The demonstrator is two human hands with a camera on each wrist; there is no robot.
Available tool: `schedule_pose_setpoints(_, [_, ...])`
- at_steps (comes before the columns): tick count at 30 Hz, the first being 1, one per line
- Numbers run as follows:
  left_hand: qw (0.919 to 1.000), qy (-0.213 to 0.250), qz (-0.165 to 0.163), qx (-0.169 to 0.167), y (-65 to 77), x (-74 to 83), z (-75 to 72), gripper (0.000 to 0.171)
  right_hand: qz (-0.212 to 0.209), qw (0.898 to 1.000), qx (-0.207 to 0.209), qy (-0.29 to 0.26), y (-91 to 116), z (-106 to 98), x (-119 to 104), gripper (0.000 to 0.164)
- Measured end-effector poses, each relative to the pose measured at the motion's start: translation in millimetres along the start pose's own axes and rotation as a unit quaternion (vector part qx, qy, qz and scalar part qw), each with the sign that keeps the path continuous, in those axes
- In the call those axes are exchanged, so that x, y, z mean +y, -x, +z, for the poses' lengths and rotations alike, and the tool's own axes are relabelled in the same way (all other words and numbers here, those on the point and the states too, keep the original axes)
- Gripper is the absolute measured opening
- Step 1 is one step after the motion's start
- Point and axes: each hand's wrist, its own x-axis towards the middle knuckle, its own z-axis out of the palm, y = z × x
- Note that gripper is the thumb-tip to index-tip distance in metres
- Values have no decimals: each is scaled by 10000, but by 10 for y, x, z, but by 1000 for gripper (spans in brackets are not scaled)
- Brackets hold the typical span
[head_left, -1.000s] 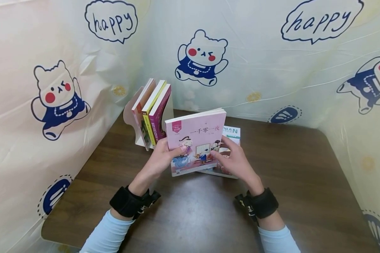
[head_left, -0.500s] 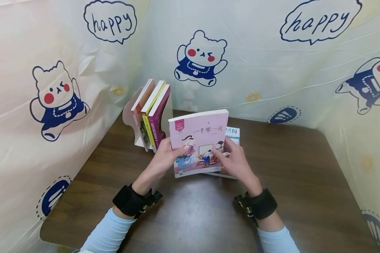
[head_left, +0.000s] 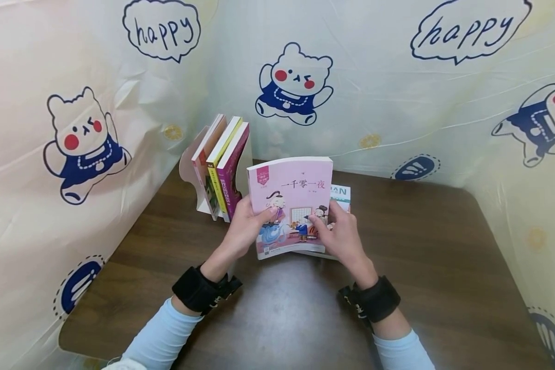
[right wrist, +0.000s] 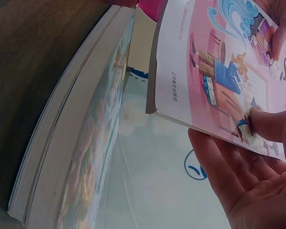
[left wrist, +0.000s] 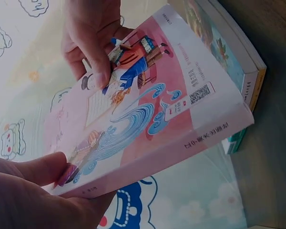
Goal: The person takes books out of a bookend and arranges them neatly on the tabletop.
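Note:
Both hands hold a pink book [head_left: 291,205] up above the table, its illustrated cover facing the head camera. My left hand [head_left: 244,226] grips the left, spine side, with the thumb on the cover and the fingers behind. On the opposite side my right hand [head_left: 344,234] pinches the edge, thumb on the front; its fingers show beneath the book in the right wrist view. Behind the pink book lie stacked books [head_left: 340,194], mostly hidden in the head view. Their page edges [right wrist: 62,124] show in the right wrist view.
At the back left, a white bookend rack [head_left: 191,177] holds upright books, among them a yellow one [head_left: 217,187] and a purple one [head_left: 233,169]. The brown table [head_left: 421,257] borders on a printed curtain [head_left: 374,92] at the back and sides.
The pink book has shifted slightly to the right and turned more upright, its cover bowing a little. Both hands keep their hold, and the left has moved slightly right with it.

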Motion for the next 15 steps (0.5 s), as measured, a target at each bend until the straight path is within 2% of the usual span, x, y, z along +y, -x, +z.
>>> schedule_pose_setpoints(6, [9999,-143,-2,27,-22,14,20,45,63,9999,90,-73,9,-7,37,41])
schedule_pose_setpoints(15, [9990,-1,89,-429,-86,18,-71,43,335,9960,74,-831,34,-46,64,40])
